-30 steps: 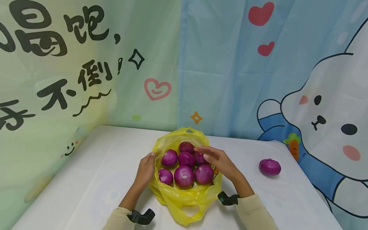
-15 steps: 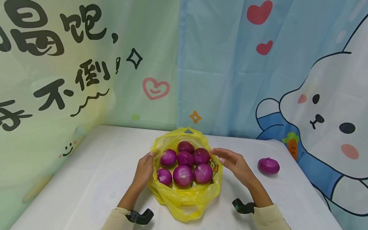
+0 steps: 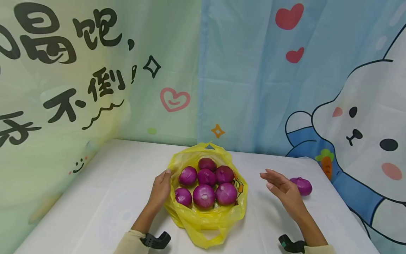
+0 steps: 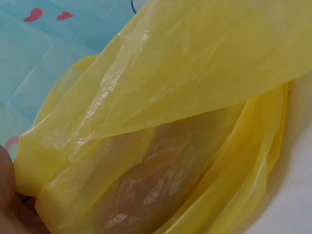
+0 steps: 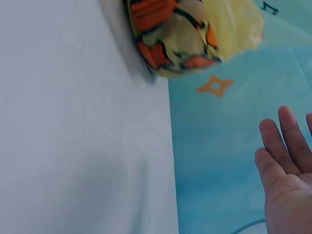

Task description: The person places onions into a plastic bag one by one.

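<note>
A yellow plastic bag [image 3: 187,218] stands open on the table, with several red onions [image 3: 204,196] grouped inside it. My left hand [image 3: 160,188] pinches the bag's left rim between thumb and fingers; in the left wrist view the yellow film [image 4: 195,68] fills most of the picture. Over the table to the right of the bag, my right hand [image 3: 287,194] is empty, its fingers extended and slightly bent. Behind that hand lies a single red onion [image 3: 303,187], partly covered by it in the head view. The right wrist view shows the spread fingers [image 5: 292,146].
A white cloth covers the table [image 3: 114,197]. A printed curtain [image 3: 241,88] with hearts, lettering and a cartoon rabbit hangs along the back and sides. One loop handle [image 3: 207,243] of the bag droops toward the front.
My right hand has moved from over the onions in the bag out to the right, up to the single onion. My left hand keeps its hold on the bag's rim.
</note>
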`<action>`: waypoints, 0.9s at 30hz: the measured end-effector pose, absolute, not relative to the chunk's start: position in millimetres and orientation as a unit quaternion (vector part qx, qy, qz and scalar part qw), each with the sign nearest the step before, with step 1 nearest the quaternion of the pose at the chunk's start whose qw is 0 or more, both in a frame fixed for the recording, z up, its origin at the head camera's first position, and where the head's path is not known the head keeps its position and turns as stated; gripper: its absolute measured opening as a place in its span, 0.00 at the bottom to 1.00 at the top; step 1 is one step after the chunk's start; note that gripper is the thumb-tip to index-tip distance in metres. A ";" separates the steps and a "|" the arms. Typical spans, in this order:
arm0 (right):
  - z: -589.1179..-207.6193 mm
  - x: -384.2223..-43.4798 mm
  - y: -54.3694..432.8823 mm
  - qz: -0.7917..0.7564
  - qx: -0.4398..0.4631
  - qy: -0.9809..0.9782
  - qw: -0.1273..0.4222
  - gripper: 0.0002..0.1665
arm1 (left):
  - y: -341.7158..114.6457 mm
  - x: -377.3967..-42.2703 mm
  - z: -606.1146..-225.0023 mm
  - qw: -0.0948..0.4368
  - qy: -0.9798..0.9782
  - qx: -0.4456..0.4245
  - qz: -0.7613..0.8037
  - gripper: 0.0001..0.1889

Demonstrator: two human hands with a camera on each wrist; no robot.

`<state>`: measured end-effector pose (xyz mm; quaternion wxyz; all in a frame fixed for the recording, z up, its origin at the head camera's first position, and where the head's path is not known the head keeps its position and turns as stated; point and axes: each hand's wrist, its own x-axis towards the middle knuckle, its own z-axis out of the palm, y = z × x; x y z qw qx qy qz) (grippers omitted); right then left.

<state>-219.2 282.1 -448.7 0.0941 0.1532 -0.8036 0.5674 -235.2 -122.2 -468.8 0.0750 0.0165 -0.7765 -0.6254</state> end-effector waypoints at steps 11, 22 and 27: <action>-450.4 -207.9 342.8 0.504 0.056 -0.843 0.180 0.30 | -122.8 -234.7 -468.9 0.079 -0.779 0.020 -0.621 0.23; -463.9 -202.2 386.2 0.462 -0.060 -0.869 0.167 0.39 | -122.8 -232.4 -467.2 0.090 -0.779 0.018 -0.621 0.25; -471.0 -205.3 396.2 0.466 -0.085 -0.870 0.140 0.43 | -122.3 -231.7 -468.3 0.088 -0.778 0.017 -0.621 0.26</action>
